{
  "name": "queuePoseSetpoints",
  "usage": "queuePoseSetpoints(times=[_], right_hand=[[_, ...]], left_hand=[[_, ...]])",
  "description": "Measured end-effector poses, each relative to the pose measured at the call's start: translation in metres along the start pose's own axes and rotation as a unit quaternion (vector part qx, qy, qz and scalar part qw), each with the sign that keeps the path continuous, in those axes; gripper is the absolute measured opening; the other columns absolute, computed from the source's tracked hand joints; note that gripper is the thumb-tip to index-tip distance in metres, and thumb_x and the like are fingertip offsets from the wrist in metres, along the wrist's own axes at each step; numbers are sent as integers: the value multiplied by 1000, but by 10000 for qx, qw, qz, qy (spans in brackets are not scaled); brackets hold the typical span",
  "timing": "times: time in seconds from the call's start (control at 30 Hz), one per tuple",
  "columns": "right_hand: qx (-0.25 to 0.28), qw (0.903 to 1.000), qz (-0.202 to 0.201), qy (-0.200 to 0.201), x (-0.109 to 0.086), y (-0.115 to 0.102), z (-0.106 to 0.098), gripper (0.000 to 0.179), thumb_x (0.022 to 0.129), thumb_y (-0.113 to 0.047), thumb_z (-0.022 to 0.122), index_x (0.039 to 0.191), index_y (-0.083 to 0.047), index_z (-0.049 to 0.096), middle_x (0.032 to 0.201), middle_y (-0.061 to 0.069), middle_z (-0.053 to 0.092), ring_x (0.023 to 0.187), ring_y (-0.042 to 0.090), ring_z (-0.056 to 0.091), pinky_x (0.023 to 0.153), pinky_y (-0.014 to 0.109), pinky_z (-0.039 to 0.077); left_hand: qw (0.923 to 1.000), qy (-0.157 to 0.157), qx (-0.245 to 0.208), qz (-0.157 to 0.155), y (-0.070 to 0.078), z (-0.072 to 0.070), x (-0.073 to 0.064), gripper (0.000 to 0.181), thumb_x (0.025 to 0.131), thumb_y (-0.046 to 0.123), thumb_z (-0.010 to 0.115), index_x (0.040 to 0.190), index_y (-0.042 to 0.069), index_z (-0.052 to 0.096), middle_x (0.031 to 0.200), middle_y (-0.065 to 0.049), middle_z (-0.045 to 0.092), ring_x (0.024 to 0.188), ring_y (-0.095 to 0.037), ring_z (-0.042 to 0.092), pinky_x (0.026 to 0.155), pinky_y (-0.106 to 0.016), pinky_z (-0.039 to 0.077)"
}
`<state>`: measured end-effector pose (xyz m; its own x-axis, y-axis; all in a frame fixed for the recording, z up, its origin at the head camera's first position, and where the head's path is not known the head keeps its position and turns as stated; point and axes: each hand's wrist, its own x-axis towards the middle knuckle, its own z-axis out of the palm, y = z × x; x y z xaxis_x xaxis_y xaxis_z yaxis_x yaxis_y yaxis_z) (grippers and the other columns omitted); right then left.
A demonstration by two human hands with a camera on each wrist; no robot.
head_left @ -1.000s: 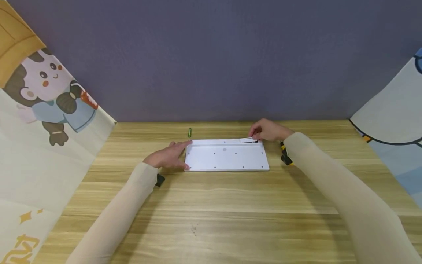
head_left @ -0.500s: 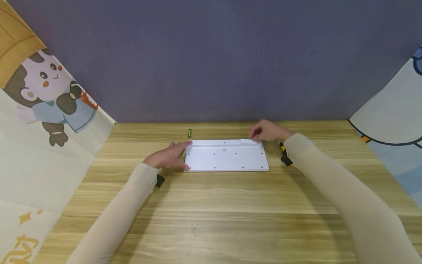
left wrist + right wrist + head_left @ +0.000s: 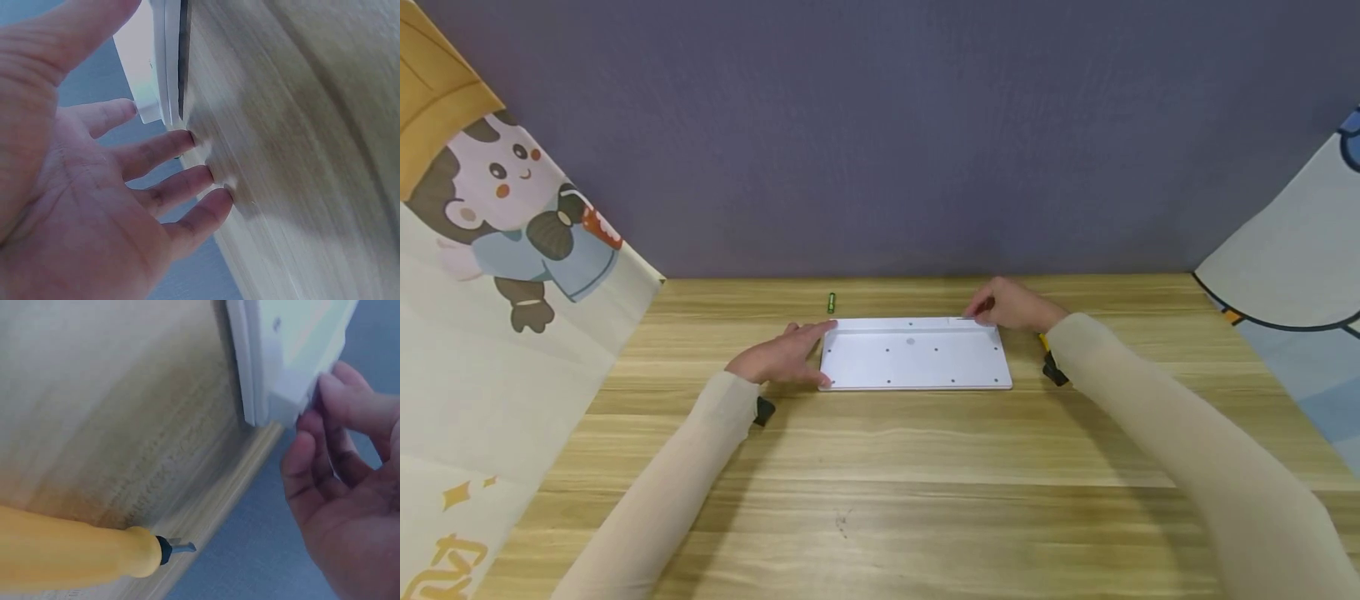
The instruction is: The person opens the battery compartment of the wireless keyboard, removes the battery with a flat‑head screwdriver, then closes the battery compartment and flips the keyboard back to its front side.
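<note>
A white keyboard (image 3: 917, 364) lies underside up on the wooden table, small dark screws dotted over it. At its left end, my left hand (image 3: 781, 357) spans the side, thumb at the near corner and index finger at the far one; in the left wrist view its other fingers (image 3: 199, 220) are stretched out with the tips at the table. My right hand (image 3: 1013, 305) is at the far right corner, pinching the end of the slim white battery cover (image 3: 956, 321) between thumb and curled fingers. Its fingertips (image 3: 331, 387) partly hide that cover.
A small green battery (image 3: 831, 302) lies behind the keyboard's left corner. Right of the keyboard is a screwdriver with a yellow handle (image 3: 75, 550), mostly hidden by my right wrist in the head view. A dark blue-grey wall (image 3: 910, 150) rises behind the table.
The battery cover, raised with a dark gap showing a second ago, now sits lower and almost flush. My right hand has shifted slightly down toward me. My left hand stays in place.
</note>
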<state>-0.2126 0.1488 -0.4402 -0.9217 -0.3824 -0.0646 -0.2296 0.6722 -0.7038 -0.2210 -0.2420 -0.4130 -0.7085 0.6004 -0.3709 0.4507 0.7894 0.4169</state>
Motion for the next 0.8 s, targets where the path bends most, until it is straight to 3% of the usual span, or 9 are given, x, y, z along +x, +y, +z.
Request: queuePoseSetpoints(times=[0.2, 0.4, 0.53, 0.6, 0.67, 0.8], right_hand=[[-332, 9988, -184, 319, -7, -2, 10, 23, 86, 7, 62, 101, -5, 75, 88, 7, 61, 77, 20, 53, 66, 31, 46], [-728, 9966, -199, 335, -10, -7, 15, 23, 89, 2, 62, 106, -8, 73, 82, 5, 52, 71, 20, 42, 62, 32, 39], [-930, 9945, -356, 324, -13, -9, 15, 24, 87, 0, 66, 108, -9, 72, 85, 5, 53, 73, 20, 42, 64, 33, 39], [-925, 9948, -345, 264, -15, -9, 14, 25, 88, -2, 65, 110, -9, 72, 95, 10, 57, 82, 24, 48, 70, 37, 43], [-795, 9964, -279, 123, -17, -7, 14, 27, 89, -3, 64, 114, -10, 70, 97, 14, 57, 81, 29, 47, 69, 39, 42], [-636, 9975, -180, -234, -24, -2, 13, 39, 90, -17, 67, 128, -9, 61, 122, 19, 55, 108, 36, 48, 87, 49, 42]], left_hand=[[10000, 30, -9, 20, -1, 1, -1, 101, 77, 34, 78, 153, 15, 15, 155, -12, 18, 139, -39, 9, 106, -56, 20], [10000, 67, -28, -6, -3, 0, -2, 101, 77, 34, 79, 153, 16, 14, 155, -12, 16, 139, -40, 6, 106, -58, 19], [9999, 89, -54, 19, -3, 1, -1, 101, 77, 33, 79, 153, 16, 15, 155, -12, 17, 139, -39, 9, 106, -57, 20], [9999, 94, -68, 29, -4, 2, -1, 100, 77, 32, 79, 153, 15, 15, 155, -12, 17, 139, -39, 8, 106, -57, 19], [9999, 97, -78, 63, -3, 2, 0, 100, 77, 32, 79, 153, 15, 15, 155, -12, 18, 139, -39, 9, 106, -57, 19], [9999, 108, -56, 92, -4, 3, 0, 100, 77, 32, 79, 153, 16, 15, 155, -12, 18, 139, -39, 7, 107, -57, 18]])
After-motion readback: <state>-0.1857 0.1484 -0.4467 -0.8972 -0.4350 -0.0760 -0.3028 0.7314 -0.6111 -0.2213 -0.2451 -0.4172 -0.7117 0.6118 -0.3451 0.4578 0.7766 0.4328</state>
